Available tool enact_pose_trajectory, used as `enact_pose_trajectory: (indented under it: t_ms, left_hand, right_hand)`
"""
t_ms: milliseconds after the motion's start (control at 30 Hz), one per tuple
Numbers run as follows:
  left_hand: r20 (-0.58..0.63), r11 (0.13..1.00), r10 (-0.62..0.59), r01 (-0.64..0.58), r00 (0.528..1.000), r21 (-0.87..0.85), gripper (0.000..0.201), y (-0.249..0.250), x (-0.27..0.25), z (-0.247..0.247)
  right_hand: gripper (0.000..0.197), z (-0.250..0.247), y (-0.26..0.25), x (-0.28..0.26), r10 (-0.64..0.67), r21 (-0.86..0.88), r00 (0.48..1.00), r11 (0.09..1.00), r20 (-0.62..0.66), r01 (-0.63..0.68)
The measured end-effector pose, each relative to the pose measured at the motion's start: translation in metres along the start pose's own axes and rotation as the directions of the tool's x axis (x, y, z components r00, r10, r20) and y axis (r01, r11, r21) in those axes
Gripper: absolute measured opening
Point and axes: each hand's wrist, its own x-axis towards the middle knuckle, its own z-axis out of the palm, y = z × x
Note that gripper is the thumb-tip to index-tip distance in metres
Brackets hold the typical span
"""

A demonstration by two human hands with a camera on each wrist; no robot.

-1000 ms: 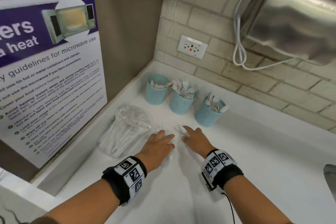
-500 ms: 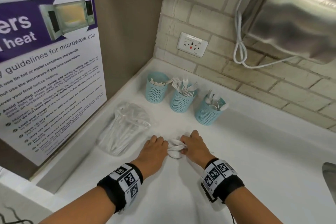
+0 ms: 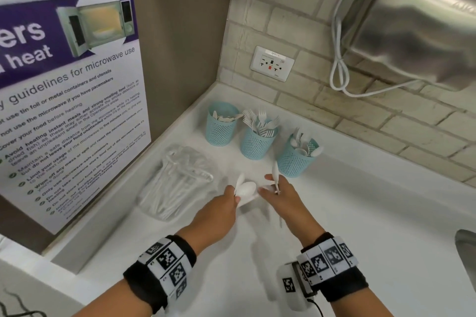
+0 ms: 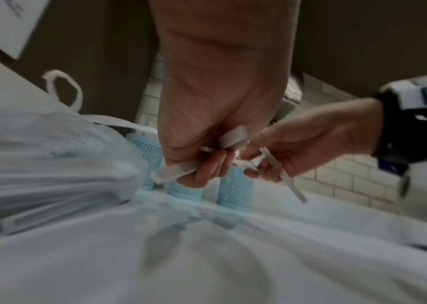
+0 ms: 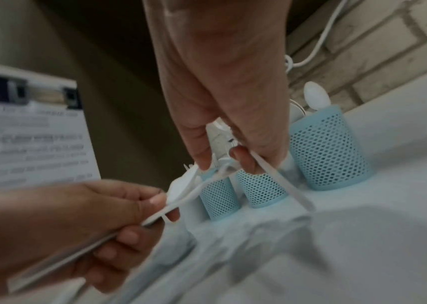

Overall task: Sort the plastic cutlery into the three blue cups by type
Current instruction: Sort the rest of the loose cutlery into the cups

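Note:
Three blue mesh cups stand in a row at the back of the white counter: the left cup (image 3: 221, 125) holds handles-up pieces, the middle cup (image 3: 257, 140) forks, the right cup (image 3: 296, 157) spoons. My left hand (image 3: 228, 199) grips a small bunch of white plastic spoons (image 3: 246, 189), bowls up, just above the counter. Beside it, my right hand (image 3: 277, 188) pinches one thin white utensil (image 3: 275, 172) that points up toward the right cup. In the right wrist view that piece's handle (image 5: 282, 181) slants down across the cups. Both hands hover close together in front of the cups.
A clear plastic bag of more white cutlery (image 3: 177, 183) lies left of my hands. A microwave-guidelines sign (image 3: 69, 95) leans against the left wall. A wall socket (image 3: 271, 63), a white cable and a steel dispenser (image 3: 412, 23) hang on the brick wall behind. A sink edge (image 3: 466, 247) shows at right.
Both hands have gathered the loose cutlery off the counter and lifted it. The left now holds spoons upright, and the right has pulled one piece away toward the right cup.

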Motion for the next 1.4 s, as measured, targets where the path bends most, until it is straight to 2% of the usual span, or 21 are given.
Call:
enact_pose_trajectory:
  t_ms: [67, 100, 200, 333, 467, 567, 667, 767, 833, 900, 1000, 1067, 1133, 1200, 1300, 1400]
  left_hand:
    - [-0.009, 0.996, -0.012, 0.011, 1.000, -0.088, 0.020, -0.001, 0.001, -0.005]
    - [-0.010, 0.989, -0.019, 0.017, 1.000, -0.145, 0.020, -0.002, 0.001, -0.008]
    - [-0.007, 0.972, -0.029, 0.027, 1.000, -0.234, 0.020, -0.006, 0.000, -0.013]
    - [-0.005, 0.971, -0.047, 0.045, 0.999, -0.236, 0.021, -0.004, -0.004, -0.015]
    - [-0.042, 0.921, -0.124, 0.100, 0.991, -0.376, 0.022, -0.002, 0.000, -0.020]
    - [-0.056, 0.897, -0.123, 0.087, 0.991, -0.434, 0.027, 0.003, -0.002, -0.023]
    - [-0.084, 0.917, -0.070, 0.031, 0.994, -0.398, 0.036, 0.011, -0.007, -0.022]
    - [-0.083, 0.922, -0.017, -0.016, 0.996, -0.388, 0.031, 0.012, -0.006, -0.018]
    - [-0.071, 0.916, -0.027, -0.004, 0.997, -0.402, 0.026, 0.008, -0.003, -0.017]
    - [-0.084, 0.907, -0.046, 0.006, 0.995, -0.422, 0.023, 0.004, -0.002, -0.017]
    - [-0.133, 0.910, -0.061, 0.000, 0.989, -0.416, 0.018, 0.003, -0.001, -0.017]
    - [-0.169, 0.906, -0.053, -0.024, 0.984, -0.422, 0.017, 0.008, -0.002, -0.018]
    - [-0.195, 0.909, -0.029, -0.055, 0.980, -0.412, 0.013, 0.012, -0.003, -0.018]
    - [-0.183, 0.887, -0.030, -0.059, 0.983, -0.458, 0.010, 0.016, -0.005, -0.018]
    - [-0.129, 0.865, -0.053, -0.019, 0.990, -0.501, 0.014, 0.019, -0.007, -0.018]
    - [-0.155, 0.907, -0.026, -0.041, 0.988, -0.418, 0.017, 0.018, -0.006, -0.016]
  right_hand:
    - [0.044, 0.000, -0.005, -0.004, 0.076, 0.164, 0.996, 0.983, 0.035, -0.081]
    - [0.039, 0.001, -0.007, -0.005, 0.084, 0.243, 0.995, 0.965, 0.054, -0.095]
    - [0.027, 0.003, -0.014, -0.008, 0.040, 0.384, 0.998, 0.921, 0.056, -0.059]
    - [0.020, 0.009, -0.022, -0.014, -0.029, 0.359, 0.996, 0.933, 0.080, -0.002]
    - [0.023, 0.007, -0.029, -0.020, -0.136, 0.423, 0.983, 0.903, 0.125, 0.071]
    - [0.018, 0.007, -0.034, -0.024, -0.168, 0.406, 0.985, 0.904, 0.048, 0.134]
    - [0.013, 0.014, -0.035, -0.027, -0.191, 0.302, 0.981, 0.933, -0.046, 0.196]
    - [0.025, 0.023, -0.034, -0.029, -0.181, 0.189, 0.980, 0.963, -0.078, 0.193]
    - [0.040, 0.026, -0.035, -0.030, -0.105, 0.254, 0.993, 0.960, -0.055, 0.116]
    - [0.048, 0.026, -0.036, -0.028, -0.005, 0.425, 1.000, 0.905, -0.029, 0.017]
    - [0.031, 0.027, -0.039, -0.027, 0.079, 0.710, 0.993, 0.695, 0.083, -0.115]
    - [0.021, 0.029, -0.043, -0.029, 0.090, 0.795, 0.983, 0.579, 0.161, -0.183]
    - [0.013, 0.033, -0.044, -0.032, 0.072, 0.815, 0.977, 0.540, 0.202, -0.209]
    - [0.012, 0.037, -0.043, -0.032, 0.071, 0.793, 0.980, 0.577, 0.188, -0.194]
    - [0.016, 0.039, -0.039, -0.032, 0.087, 0.711, 0.989, 0.687, 0.123, -0.148]
    - [0.013, 0.040, -0.037, -0.032, 0.097, 0.602, 0.991, 0.787, 0.094, -0.135]
